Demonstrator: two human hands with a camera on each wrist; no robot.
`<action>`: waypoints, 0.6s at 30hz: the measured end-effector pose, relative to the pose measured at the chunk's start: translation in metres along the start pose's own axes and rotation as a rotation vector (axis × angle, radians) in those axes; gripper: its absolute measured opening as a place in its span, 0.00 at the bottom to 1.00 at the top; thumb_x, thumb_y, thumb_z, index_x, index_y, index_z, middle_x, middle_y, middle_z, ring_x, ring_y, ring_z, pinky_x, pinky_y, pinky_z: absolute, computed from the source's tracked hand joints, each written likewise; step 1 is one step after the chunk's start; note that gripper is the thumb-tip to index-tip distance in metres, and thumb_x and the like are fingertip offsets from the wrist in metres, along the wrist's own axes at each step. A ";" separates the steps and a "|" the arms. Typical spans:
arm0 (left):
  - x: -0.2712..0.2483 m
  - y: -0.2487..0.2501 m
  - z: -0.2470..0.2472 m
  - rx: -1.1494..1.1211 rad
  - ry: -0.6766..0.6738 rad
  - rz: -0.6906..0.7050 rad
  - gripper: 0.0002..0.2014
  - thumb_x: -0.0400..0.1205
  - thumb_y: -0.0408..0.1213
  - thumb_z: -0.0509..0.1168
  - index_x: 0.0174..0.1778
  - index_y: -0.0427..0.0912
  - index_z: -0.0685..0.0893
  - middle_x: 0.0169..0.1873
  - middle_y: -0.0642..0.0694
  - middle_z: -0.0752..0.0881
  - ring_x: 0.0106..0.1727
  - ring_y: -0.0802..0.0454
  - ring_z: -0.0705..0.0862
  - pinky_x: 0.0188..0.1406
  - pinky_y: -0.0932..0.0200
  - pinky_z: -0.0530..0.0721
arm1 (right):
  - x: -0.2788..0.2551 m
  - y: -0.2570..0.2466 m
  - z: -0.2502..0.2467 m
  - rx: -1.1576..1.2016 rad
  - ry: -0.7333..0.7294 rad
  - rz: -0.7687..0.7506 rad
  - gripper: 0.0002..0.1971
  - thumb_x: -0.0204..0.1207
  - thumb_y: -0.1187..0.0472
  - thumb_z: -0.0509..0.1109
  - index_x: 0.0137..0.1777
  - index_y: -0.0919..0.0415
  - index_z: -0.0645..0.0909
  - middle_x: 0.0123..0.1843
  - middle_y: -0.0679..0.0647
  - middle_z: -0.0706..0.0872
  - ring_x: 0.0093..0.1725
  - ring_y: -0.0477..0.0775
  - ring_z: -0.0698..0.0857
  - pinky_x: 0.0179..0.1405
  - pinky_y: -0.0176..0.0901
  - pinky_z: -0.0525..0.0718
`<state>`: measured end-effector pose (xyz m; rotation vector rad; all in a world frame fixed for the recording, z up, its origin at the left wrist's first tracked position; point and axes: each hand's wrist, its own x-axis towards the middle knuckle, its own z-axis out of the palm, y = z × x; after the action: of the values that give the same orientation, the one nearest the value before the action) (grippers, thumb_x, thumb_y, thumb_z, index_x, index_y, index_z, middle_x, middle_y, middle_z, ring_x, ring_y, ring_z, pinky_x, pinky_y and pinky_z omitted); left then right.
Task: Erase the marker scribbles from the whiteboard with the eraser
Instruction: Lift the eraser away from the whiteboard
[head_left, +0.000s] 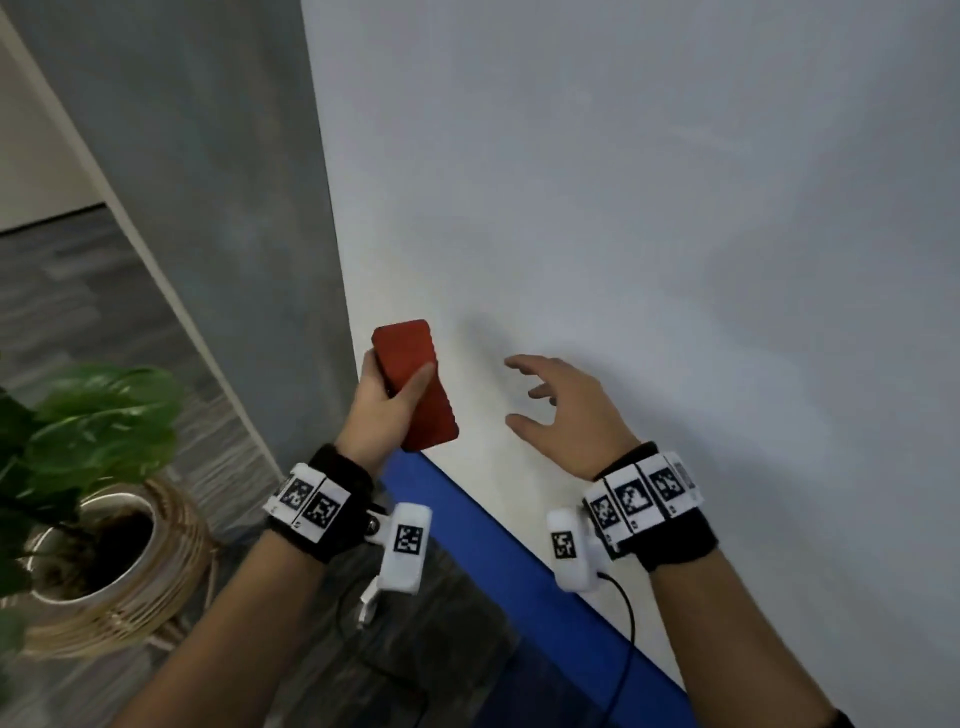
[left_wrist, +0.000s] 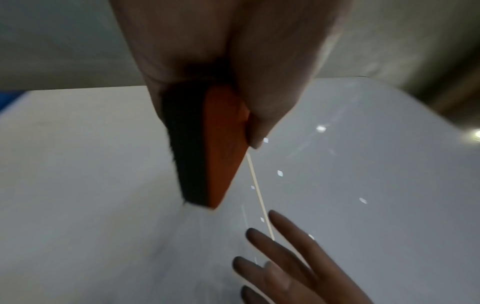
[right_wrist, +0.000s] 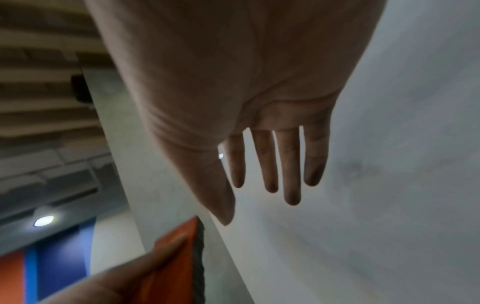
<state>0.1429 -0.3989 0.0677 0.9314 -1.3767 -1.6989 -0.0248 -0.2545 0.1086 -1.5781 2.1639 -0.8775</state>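
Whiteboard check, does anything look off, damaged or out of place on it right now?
Nothing looks damaged. The whiteboard shows no clear scribbles, only a faint grey smudge in the right wrist view. The left hand holds the red eraser off the board at its left edge; the right hand hovers open.

an office or meeting space, by the look of it: a large wall-mounted whiteboard (head_left: 649, 208) with a blue lower edge (head_left: 498, 561), grey carpet tiles (head_left: 78, 291) on the floor, a potted green plant (head_left: 88, 415) in a woven basket (head_left: 156, 571), and a slatted ceiling (right_wrist: 39, 61) with recessed downlights (right_wrist: 43, 221).
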 end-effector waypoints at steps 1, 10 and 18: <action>-0.008 0.017 0.007 0.011 -0.063 0.043 0.14 0.83 0.47 0.70 0.64 0.58 0.78 0.61 0.48 0.87 0.63 0.48 0.87 0.65 0.45 0.86 | -0.009 -0.004 -0.007 0.061 0.057 -0.009 0.31 0.76 0.56 0.81 0.78 0.45 0.76 0.73 0.43 0.81 0.63 0.47 0.86 0.66 0.44 0.84; -0.113 0.061 0.125 0.214 -0.427 0.361 0.10 0.83 0.41 0.72 0.59 0.47 0.88 0.47 0.49 0.92 0.50 0.49 0.91 0.52 0.46 0.91 | -0.131 -0.006 -0.056 0.201 0.450 0.036 0.31 0.63 0.53 0.89 0.58 0.48 0.72 0.59 0.44 0.79 0.53 0.44 0.85 0.50 0.42 0.87; -0.222 0.021 0.304 0.132 -0.887 0.400 0.10 0.87 0.45 0.65 0.61 0.47 0.84 0.50 0.53 0.90 0.52 0.57 0.88 0.54 0.61 0.86 | -0.304 0.068 -0.164 -0.127 0.869 0.262 0.27 0.62 0.45 0.80 0.57 0.52 0.74 0.56 0.47 0.77 0.49 0.45 0.82 0.42 0.37 0.83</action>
<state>-0.0220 -0.0710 0.1540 -0.1160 -2.0770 -1.7677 -0.0678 0.0913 0.1599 -0.9907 2.9512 -1.5559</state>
